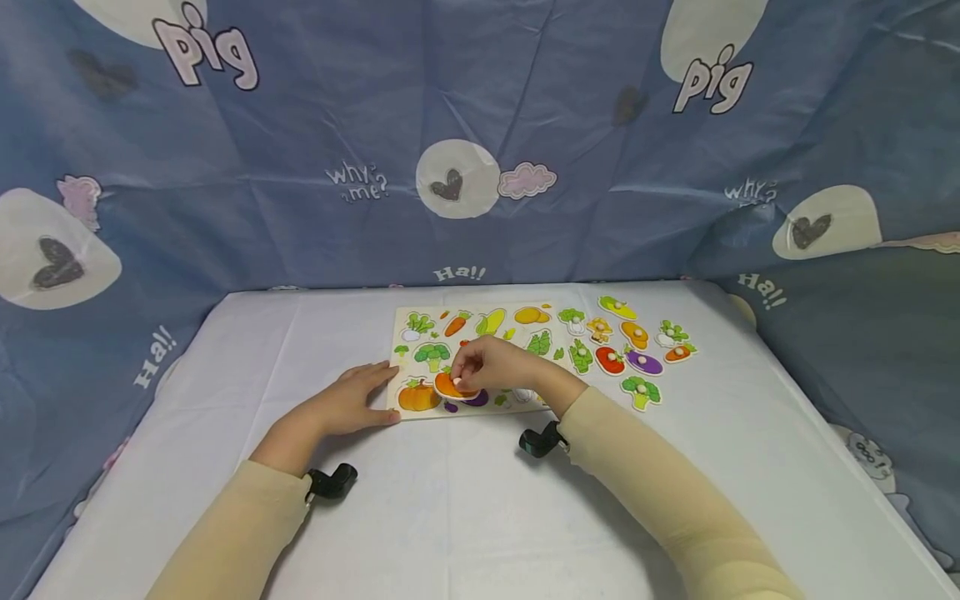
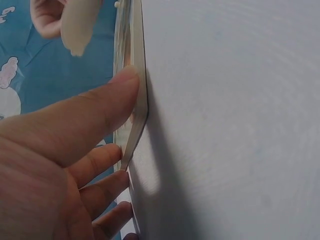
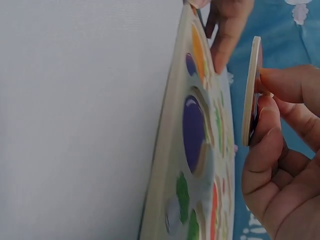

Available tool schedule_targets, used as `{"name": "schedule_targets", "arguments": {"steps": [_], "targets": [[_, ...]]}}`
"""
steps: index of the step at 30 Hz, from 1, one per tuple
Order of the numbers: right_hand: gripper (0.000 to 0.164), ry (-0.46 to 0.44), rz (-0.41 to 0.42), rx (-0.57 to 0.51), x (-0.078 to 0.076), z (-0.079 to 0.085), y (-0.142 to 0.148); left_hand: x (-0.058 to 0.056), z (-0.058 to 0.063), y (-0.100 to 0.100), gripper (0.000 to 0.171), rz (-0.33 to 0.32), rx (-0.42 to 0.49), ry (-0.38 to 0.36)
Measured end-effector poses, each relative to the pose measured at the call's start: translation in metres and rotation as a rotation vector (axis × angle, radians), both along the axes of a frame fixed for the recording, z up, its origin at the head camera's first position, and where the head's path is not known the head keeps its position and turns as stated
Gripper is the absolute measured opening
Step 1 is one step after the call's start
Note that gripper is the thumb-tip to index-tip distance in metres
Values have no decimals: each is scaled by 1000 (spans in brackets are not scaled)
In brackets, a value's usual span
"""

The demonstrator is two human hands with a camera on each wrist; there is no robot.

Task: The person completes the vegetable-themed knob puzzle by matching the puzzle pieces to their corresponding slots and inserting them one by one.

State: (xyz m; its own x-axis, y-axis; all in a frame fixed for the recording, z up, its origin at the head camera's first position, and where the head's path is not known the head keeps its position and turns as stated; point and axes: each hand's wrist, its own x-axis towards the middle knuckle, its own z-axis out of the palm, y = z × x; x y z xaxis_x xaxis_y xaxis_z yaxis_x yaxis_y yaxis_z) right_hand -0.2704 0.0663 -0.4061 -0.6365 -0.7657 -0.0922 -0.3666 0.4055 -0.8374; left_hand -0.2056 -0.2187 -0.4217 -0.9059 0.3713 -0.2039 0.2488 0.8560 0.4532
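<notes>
A vegetable puzzle board (image 1: 487,408) lies on the white table, with pictures of vegetables in its recesses. My left hand (image 1: 341,404) rests at its left end. The thumb and straight fingers (image 2: 100,160) touch the board's edge in the left wrist view. Above the lower left of the board, my right hand (image 1: 498,364) pinches an orange pumpkin puzzle piece (image 1: 447,387) by its small knob. In the right wrist view that piece (image 3: 252,95) is seen edge-on, held apart from the board. The printed pumpkin (image 1: 418,397) shows beside it, and my right hand covers the board's middle.
Several loose knobbed pieces lie right of the board, among them an eggplant (image 1: 643,362), a tomato (image 1: 611,360), a broccoli (image 1: 641,392) and a carrot (image 1: 678,354). A blue patterned cloth (image 1: 570,233) hangs behind the table. Both wrists carry black cameras (image 1: 333,482).
</notes>
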Motion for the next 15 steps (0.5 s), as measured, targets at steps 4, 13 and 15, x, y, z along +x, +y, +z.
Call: {"name": "schedule_targets", "arguments": {"steps": [4,13,15], "targets": [[8,10,3,11,-2,-4,-13,1,1,0,85,-1,1,2],[6,40,-3,54,-1,-9,-36,2,2,0,85,-8,10,4],[6,60,1,64,-1,-9,-39,1,1,0,85,-12,11,9]]}}
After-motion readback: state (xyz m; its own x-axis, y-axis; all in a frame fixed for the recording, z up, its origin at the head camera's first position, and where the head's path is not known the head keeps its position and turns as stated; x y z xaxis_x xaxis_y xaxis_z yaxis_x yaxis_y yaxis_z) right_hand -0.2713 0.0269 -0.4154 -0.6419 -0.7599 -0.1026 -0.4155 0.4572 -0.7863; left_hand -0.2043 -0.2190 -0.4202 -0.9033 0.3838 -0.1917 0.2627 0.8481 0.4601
